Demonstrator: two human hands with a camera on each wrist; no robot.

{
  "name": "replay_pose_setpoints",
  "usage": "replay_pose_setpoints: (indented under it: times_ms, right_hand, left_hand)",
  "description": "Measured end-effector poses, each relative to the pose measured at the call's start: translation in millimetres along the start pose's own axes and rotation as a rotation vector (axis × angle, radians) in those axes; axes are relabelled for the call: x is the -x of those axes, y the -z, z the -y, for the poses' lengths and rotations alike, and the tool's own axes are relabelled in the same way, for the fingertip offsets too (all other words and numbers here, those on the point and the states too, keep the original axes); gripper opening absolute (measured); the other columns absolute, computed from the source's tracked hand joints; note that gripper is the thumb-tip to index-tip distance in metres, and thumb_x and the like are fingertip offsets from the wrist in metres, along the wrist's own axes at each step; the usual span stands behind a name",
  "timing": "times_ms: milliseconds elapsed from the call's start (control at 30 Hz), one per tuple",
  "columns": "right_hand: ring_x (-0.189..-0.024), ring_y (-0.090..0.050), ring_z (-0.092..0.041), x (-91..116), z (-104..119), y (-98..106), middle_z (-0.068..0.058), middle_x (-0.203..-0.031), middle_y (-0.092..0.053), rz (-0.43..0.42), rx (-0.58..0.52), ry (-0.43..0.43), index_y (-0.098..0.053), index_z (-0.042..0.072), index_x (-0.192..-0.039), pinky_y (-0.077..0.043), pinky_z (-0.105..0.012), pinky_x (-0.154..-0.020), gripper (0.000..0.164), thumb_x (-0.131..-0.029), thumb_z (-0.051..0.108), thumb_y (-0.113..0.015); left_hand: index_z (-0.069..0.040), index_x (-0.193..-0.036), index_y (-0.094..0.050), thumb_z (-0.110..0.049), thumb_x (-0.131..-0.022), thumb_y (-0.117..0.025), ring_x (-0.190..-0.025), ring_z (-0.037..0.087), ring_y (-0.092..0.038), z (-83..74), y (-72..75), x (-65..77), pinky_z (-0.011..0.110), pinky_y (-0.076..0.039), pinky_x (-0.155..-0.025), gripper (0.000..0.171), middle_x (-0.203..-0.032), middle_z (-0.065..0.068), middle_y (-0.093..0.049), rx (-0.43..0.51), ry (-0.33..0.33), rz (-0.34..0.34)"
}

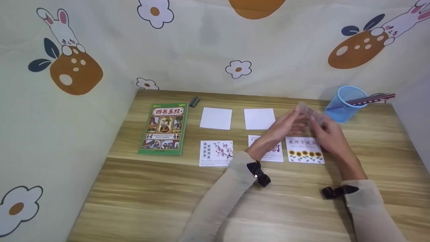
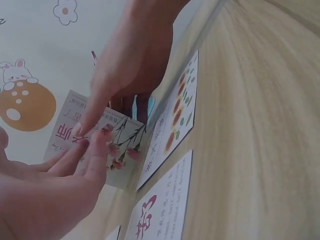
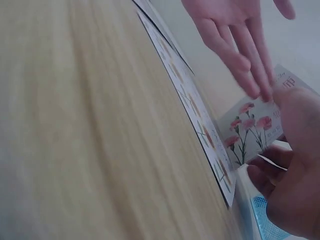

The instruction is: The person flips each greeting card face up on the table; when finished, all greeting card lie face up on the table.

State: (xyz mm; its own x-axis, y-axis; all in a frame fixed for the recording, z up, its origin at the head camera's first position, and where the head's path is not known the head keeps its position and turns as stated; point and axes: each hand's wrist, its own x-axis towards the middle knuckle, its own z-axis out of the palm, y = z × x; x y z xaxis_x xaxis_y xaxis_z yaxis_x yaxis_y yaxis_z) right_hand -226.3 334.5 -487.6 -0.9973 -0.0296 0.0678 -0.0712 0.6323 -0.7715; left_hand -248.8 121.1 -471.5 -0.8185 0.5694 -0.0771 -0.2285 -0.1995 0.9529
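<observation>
Near the back right of the table, my right hand (image 1: pixel 329 132) pinches a greeting card with pink carnations (image 3: pixel 247 125) and red characters, thumb on the printed face and other fingers behind. Held up at a tilt, the card is mostly covered by my hands in the head view. My left hand (image 1: pixel 280 129) reaches in from the left, its fingers fairly straight, thumb apart, and fingertips right at the card's face. Below the hands lies a sunflower card (image 1: pixel 305 151). A card with a large dark red character (image 1: pixel 277 156) is partly hidden beneath my left wrist.
A plum-blossom card (image 1: pixel 215 154) lies left of my left forearm. Two blank white cards (image 1: pixel 216 118) form a row behind. Farther left are a green-bordered book (image 1: pixel 164 131) and a small dark block (image 1: pixel 194 102). A blue mesh cup (image 1: pixel 339 112) with pens leans at back right.
</observation>
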Motion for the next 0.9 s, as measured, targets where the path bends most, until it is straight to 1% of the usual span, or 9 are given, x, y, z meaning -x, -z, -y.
replay_pose_setpoints:
  times_ms: [100, 233, 300, 400, 500, 567, 733, 800, 900]
  right_hand:
    - [-0.117, -0.059, -0.022, 0.1, 1.1, 0.0, -0.023, -0.143, -0.064, -0.100, -0.008, -0.015, -0.055, 0.002, -0.155, -0.045, -0.016, -0.089, 0.057, -0.114, 0.042, -0.051]
    - [-0.109, -0.060, -0.013, -0.1, 2.8, 0.3, -0.018, -0.146, -0.062, -0.251, -0.038, -0.046, -0.047, 0.015, -0.163, -0.047, -0.012, -0.087, 0.061, -0.107, 0.029, -0.066]
    - [-0.110, -0.061, -0.013, -0.6, 3.6, 0.0, -0.014, -0.149, -0.060, -0.311, -0.050, -0.060, -0.043, 0.021, -0.165, -0.049, -0.011, -0.091, 0.067, -0.104, 0.024, -0.071]
    - [-0.117, -0.063, -0.017, -1.4, 3.3, -0.6, -0.011, -0.148, -0.060, -0.354, -0.055, -0.100, -0.049, 0.017, -0.157, -0.053, -0.016, -0.096, 0.061, -0.102, 0.022, -0.074]
    - [-0.127, -0.063, -0.018, -2.4, 1.9, -1.3, -0.012, -0.149, -0.061, -0.330, -0.067, -0.124, -0.055, 0.008, -0.149, -0.054, -0.016, -0.102, 0.053, -0.102, 0.024, -0.074]
    - [-0.130, -0.063, -0.022, -2.7, 1.0, -1.5, -0.015, -0.150, -0.062, -0.289, -0.058, -0.123, -0.057, 0.006, -0.148, -0.054, -0.018, -0.104, 0.053, -0.103, 0.027, -0.074]
    - [-0.148, -0.051, -0.043, -1.5, -1.5, -1.4, -0.028, -0.156, -0.057, -0.127, 0.029, -0.076, -0.060, 0.002, -0.147, -0.040, -0.053, -0.128, 0.058, -0.103, 0.037, -0.074]
    - [-0.151, -0.045, -0.050, -1.1, -2.5, -1.7, -0.031, -0.156, -0.055, -0.074, 0.077, -0.049, -0.062, 0.001, -0.145, -0.032, -0.067, -0.128, 0.056, -0.104, 0.038, -0.072]
    - [-0.147, -0.046, -0.054, 0.1, -2.1, -3.3, -0.033, -0.151, -0.058, -0.041, 0.168, -0.002, -0.068, 0.000, -0.140, -0.032, -0.071, -0.124, 0.050, -0.105, 0.034, -0.072]
  left_hand:
    - [-0.008, -0.167, -0.040, -0.055, -0.116, -0.032, -0.149, 0.041, -0.054, 2.6, -0.5, -1.1, 0.045, -0.052, -0.121, 0.069, -0.167, 0.022, -0.047, -0.062, 0.043, 0.012]
    - [-0.003, -0.165, -0.041, -0.055, -0.116, -0.032, -0.150, 0.041, -0.054, 5.4, -2.2, -2.1, 0.042, -0.052, -0.120, 0.072, -0.166, 0.025, -0.046, -0.085, 0.096, -0.012]
    - [0.000, -0.164, -0.041, -0.055, -0.116, -0.032, -0.150, 0.040, -0.054, 6.6, -3.2, -2.6, 0.043, -0.052, -0.121, 0.072, -0.163, 0.028, -0.049, -0.081, 0.105, -0.016]
    - [0.001, -0.163, -0.041, -0.055, -0.116, -0.031, -0.149, 0.038, -0.056, 7.4, -3.6, -3.0, 0.042, -0.051, -0.122, 0.073, -0.160, 0.028, -0.053, -0.093, 0.110, -0.027]
    - [0.001, -0.161, -0.044, -0.054, -0.116, -0.033, -0.144, 0.035, -0.061, 7.0, -2.5, -1.9, 0.042, -0.053, -0.120, 0.072, -0.156, 0.026, -0.057, -0.104, 0.079, -0.062]
    - [-0.002, -0.157, -0.050, -0.055, -0.115, -0.037, -0.129, 0.029, -0.068, 6.2, -1.0, -0.6, 0.037, -0.059, -0.109, 0.069, -0.146, 0.020, -0.063, -0.126, 0.053, -0.118]
    - [-0.004, -0.144, -0.061, -0.054, -0.113, -0.044, -0.088, 0.018, -0.059, 5.1, 4.4, 2.1, 0.027, -0.050, -0.078, 0.061, -0.109, 0.012, -0.064, -0.177, -0.006, -0.244]
    - [-0.002, -0.141, -0.063, -0.053, -0.114, -0.044, -0.087, 0.022, -0.059, 4.8, 5.7, 2.6, 0.027, -0.049, -0.077, 0.061, -0.106, 0.016, -0.064, -0.198, -0.014, -0.270]
    - [-0.003, -0.140, -0.064, -0.055, -0.114, -0.043, -0.095, 0.027, -0.064, 4.2, 5.8, 4.4, 0.028, -0.051, -0.081, 0.062, -0.112, 0.019, -0.067, -0.241, 0.005, -0.300]
